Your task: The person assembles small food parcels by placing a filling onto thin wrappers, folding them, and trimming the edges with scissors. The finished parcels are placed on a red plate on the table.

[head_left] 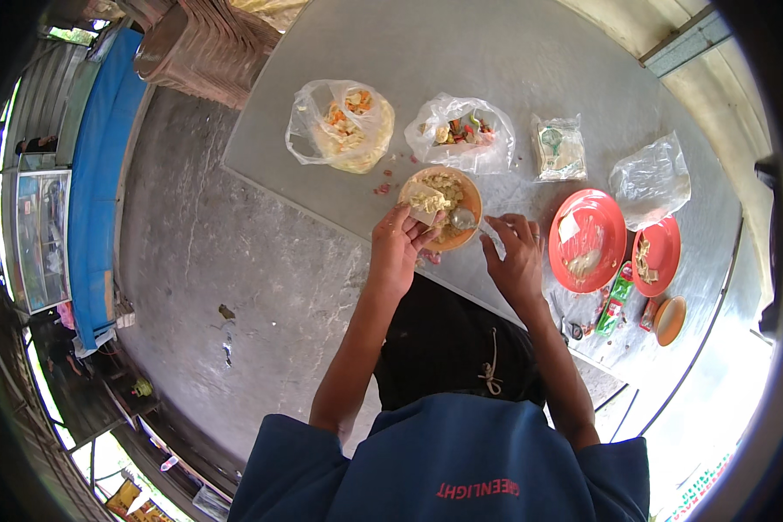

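My left hand [396, 246] holds a pale square wrapper [425, 202] between thumb and fingers, with a small heap of shredded filling on it. This is above an orange bowl [472, 197] of the same pale, chopped mix. A metal spoon [463, 218] rests in the bowl at its right side. Just right of the spoon is my right hand [515, 252], its thumb and fingers apart and nothing visible between them. Beyond the bowl lie a clear bag of shredded vegetables [346, 126] and another bag with chillies and mixed pieces [464, 132].
On the grey metal table [391, 43] are a packet of wrappers [559, 150], a crumpled plastic bag [652, 181], two red plates [587, 241], a green packet [616, 298] and a small orange bowl [670, 321]. Stacked chairs [204, 52] stand at the far left.
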Available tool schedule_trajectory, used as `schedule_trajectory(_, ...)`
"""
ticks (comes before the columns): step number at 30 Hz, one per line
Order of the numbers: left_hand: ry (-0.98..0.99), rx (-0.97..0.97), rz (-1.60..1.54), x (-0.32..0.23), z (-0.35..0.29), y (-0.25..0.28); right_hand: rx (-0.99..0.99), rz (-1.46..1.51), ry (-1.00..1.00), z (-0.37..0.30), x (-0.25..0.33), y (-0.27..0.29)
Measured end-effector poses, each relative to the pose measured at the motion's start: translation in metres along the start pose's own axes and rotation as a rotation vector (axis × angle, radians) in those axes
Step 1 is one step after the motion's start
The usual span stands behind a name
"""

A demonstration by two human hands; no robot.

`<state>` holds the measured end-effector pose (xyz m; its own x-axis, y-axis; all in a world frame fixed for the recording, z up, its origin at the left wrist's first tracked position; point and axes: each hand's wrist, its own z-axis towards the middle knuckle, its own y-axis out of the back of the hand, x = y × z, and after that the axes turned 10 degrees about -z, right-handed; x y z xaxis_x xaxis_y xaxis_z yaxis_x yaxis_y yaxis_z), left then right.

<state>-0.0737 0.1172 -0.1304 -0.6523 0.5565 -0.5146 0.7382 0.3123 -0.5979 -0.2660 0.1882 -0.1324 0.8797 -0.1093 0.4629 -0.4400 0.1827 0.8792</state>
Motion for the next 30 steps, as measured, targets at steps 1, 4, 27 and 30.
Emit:
schedule_trajectory(1, 0.008, 0.007, 0.003, -0.001, 0.0, 0.001, -0.011, -0.009, 0.003, 0.004, 0.004, 0.002)
schedule_trajectory(4, 0.036, 0.015, 0.037, -0.004, -0.001, 0.004, -0.082, 0.203, 0.122, 0.026, 0.015, 0.007)
schedule_trajectory(27, 0.036, 0.104, 0.255, -0.028, 0.019, 0.011, -0.008, 0.314, 0.133, 0.064, 0.025, -0.009)
schedule_trajectory(30, 0.031, 0.085, 0.327, -0.032, 0.028, 0.018, 0.003, 0.338, 0.063, 0.063, 0.029, -0.009)
